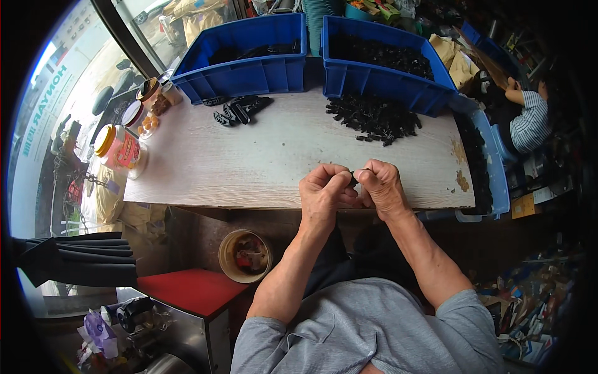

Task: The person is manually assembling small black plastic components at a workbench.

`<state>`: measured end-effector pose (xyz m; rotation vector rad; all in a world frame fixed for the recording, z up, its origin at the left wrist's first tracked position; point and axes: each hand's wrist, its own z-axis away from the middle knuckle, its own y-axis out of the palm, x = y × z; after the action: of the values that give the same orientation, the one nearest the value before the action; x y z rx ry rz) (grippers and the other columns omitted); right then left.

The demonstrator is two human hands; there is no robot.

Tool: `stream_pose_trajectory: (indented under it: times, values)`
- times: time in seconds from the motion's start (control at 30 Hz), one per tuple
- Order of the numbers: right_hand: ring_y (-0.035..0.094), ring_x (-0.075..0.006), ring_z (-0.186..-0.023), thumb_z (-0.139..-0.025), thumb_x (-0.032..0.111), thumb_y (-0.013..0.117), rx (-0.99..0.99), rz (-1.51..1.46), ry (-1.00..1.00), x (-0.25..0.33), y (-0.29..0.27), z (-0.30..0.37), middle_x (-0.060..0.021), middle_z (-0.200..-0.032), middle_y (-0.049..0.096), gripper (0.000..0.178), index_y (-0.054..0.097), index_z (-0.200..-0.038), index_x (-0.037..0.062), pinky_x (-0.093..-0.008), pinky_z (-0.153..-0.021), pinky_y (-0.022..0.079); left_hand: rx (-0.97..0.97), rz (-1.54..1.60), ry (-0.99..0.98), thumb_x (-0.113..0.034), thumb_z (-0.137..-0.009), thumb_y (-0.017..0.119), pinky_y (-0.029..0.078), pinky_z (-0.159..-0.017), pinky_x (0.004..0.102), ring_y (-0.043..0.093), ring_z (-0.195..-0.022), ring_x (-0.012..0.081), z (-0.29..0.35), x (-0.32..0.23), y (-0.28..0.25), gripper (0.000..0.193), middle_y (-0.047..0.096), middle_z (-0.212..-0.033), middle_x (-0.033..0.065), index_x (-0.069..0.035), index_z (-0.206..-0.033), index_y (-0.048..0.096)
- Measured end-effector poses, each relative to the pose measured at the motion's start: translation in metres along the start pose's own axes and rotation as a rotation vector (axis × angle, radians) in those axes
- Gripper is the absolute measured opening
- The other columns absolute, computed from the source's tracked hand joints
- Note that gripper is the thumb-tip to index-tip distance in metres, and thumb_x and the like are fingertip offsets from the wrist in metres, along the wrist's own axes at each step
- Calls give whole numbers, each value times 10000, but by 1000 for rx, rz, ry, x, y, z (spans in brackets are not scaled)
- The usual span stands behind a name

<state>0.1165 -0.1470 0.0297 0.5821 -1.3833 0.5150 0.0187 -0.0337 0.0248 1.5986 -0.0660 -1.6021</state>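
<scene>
My left hand (328,189) and my right hand (380,187) meet above the near edge of the table. Both are closed, fingertips pinched round a small black part (353,179) that my fingers mostly cover. Its exact kind does not show. Beyond my hands, to the right, lies a loose pile of small black parts (377,118). A smaller group of longer black pieces (238,111), some with pale markings, rests at the far left of the table.
Two blue bins (249,78) (386,87) holding black parts stand along the table's far side. Lidded jars (121,149) line the left edge. A light blue tub (492,156) adjoins the right edge. Below are a bucket (225,258) and a red-topped cabinet (193,287). Someone in stripes (529,121) sits right.
</scene>
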Motion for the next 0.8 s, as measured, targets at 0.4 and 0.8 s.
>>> stream_pose_trajectory:
  times: [0.4,0.8]
  values:
    - [437,-98,-406,-854,253,683,-104,-192,-42,0,-40,5,37,-476,370,312,490,-655,109,-280,-400,451,83,-508,368,-192,-958,622,551,-617,281,630,-738,102,-35,13,4,239,633,-815,46,16,-1074,642]
    - [501,-174,-458,-858,442,660,-959,-216,-67,88,-207,-21,-12,-490,349,436,553,-1007,46,-481,-570,595,146,-1632,985,-82,-753,642,484,-777,419,582,-923,315,-112,30,21,189,643,-903,89,-97,-941,640]
